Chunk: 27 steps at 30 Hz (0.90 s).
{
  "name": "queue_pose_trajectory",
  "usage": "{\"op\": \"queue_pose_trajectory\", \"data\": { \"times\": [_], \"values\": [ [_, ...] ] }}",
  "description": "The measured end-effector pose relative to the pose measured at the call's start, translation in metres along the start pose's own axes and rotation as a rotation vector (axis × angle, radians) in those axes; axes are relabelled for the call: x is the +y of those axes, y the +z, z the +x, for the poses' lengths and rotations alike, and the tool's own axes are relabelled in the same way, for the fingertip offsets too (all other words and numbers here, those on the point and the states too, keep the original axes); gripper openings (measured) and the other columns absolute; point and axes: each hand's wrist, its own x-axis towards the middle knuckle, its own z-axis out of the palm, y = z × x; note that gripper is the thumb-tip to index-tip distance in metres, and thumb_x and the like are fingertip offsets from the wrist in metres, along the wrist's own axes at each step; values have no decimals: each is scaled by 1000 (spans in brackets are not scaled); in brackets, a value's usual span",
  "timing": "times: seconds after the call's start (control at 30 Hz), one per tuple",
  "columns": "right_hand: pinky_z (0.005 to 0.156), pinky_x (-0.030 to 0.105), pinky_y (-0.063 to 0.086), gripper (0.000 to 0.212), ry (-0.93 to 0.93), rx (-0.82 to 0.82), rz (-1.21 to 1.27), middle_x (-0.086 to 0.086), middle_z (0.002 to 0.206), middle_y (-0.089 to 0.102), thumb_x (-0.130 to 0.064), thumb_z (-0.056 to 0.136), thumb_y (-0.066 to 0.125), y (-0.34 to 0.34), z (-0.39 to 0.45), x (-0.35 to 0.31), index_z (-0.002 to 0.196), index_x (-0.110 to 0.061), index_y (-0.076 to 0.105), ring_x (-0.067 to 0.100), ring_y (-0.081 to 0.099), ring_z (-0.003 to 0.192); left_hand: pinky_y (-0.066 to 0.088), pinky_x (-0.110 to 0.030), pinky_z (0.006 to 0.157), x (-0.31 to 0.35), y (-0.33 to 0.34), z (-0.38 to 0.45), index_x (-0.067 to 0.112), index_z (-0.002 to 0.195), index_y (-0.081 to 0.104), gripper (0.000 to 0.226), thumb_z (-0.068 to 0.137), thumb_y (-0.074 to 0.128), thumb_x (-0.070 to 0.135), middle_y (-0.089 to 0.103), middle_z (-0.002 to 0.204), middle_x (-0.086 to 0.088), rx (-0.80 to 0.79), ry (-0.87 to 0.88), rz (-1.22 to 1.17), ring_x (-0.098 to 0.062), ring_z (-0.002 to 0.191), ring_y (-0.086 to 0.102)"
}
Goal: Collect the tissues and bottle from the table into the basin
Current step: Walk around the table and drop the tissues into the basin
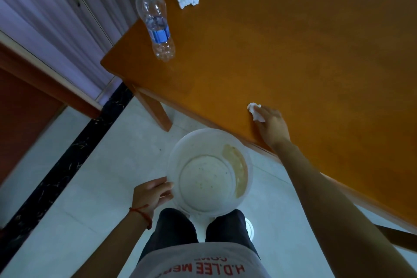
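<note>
Two hands busy: right hand (272,125) on the surface (282,36) near its front edge, fingers closing on a crumpled tissue (255,112); left hand (151,194) grips the white basin (208,171) rim below the edge. Bottle (154,18) upright at far corner, second tissue (186,1) just beside it.

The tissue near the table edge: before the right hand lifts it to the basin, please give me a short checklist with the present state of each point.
1. Right hand on the near tissue: ok, fingers touch it.
2. Tissue fully gripped: cannot tell, the hand covers part of it.
3. Left hand holds the basin by its rim: ok.
4. Basin under the table edge: not ok, it is beside the edge, over the floor.
5. Basin has room: ok, only stains inside.
6. Remaining: bottle upright, far tissue still on table.
</note>
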Motion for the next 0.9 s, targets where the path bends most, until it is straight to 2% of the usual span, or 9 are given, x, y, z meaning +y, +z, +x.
{"op": "queue_pose_trajectory", "data": {
  "times": [0.1, 0.23, 0.33, 0.43, 0.57, 0.67, 0.77, 0.9],
  "values": [
    [89, 40, 42, 33, 5, 53, 54, 16, 121, 61, -5, 89, 50, 2, -8, -6, 120, -12, 58, 35, 49, 112, 59, -24, 56, 1, -1, 1, 10, 80, 72, 14, 76, 68, -2, 71, 85, -13, -4, 5, 6, -27, 78, 67],
    [92, 38, 44, 34, 105, 95, 198, 17, 121, 62, -10, 86, 60, 3, -27, -24, 120, -6, 58, 32, 55, 111, 59, -24, 57, 4, -4, 4, 11, 81, 73, 13, 75, 69, 0, 73, 83, -11, -26, 20, 40, -27, 79, 68],
    [86, 29, 43, 36, 64, 148, 313, 16, 117, 64, -11, 83, 65, 8, -55, -50, 118, -5, 59, 29, 59, 106, 59, -24, 56, 6, -4, 5, 10, 82, 73, 12, 75, 70, 1, 75, 70, -4, -45, 18, 64, -24, 76, 69],
    [83, 23, 42, 36, 32, 124, 390, 11, 115, 66, -11, 81, 67, 20, -83, -77, 117, -9, 61, 24, 60, 103, 59, -24, 56, 11, -4, 5, 12, 76, 73, 13, 75, 69, 0, 74, 75, -9, -67, 20, 68, -25, 76, 68],
    [94, 37, 48, 44, 1, 59, 402, 12, 120, 65, -18, 80, 70, 37, -113, -95, 121, -9, 58, 28, 59, 108, 60, -26, 60, 17, -6, 6, 3, 91, 70, 16, 75, 69, -1, 70, 87, -17, -97, 18, 93, -29, 82, 66],
    [106, 40, 37, 66, 53, -57, 326, 8, 135, 53, -34, 78, 70, 46, -130, -97, 136, -17, 42, 25, 46, 124, 58, -35, 75, 21, -9, 5, 1, 93, 68, 19, 75, 68, -3, 69, 90, -19, -113, 15, 111, -29, 83, 66],
    [109, 37, 29, 67, 102, 31, 263, 5, 141, 47, -35, 79, 69, 51, -149, -92, 137, -16, 40, 24, 39, 132, 57, -34, 74, 23, -14, 4, 2, 93, 68, 19, 75, 68, -5, 69, 93, -19, -157, 24, 135, -29, 85, 65],
    [109, 41, 30, 58, 332, 206, 262, 9, 140, 49, -30, 84, 65, 53, -181, -81, 134, -12, 44, 29, 40, 131, 52, -36, 82, 23, -20, 3, -4, 106, 65, 32, 75, 69, -3, 68, 100, -21, -195, 39, 167, -29, 85, 65]
  ]
}}
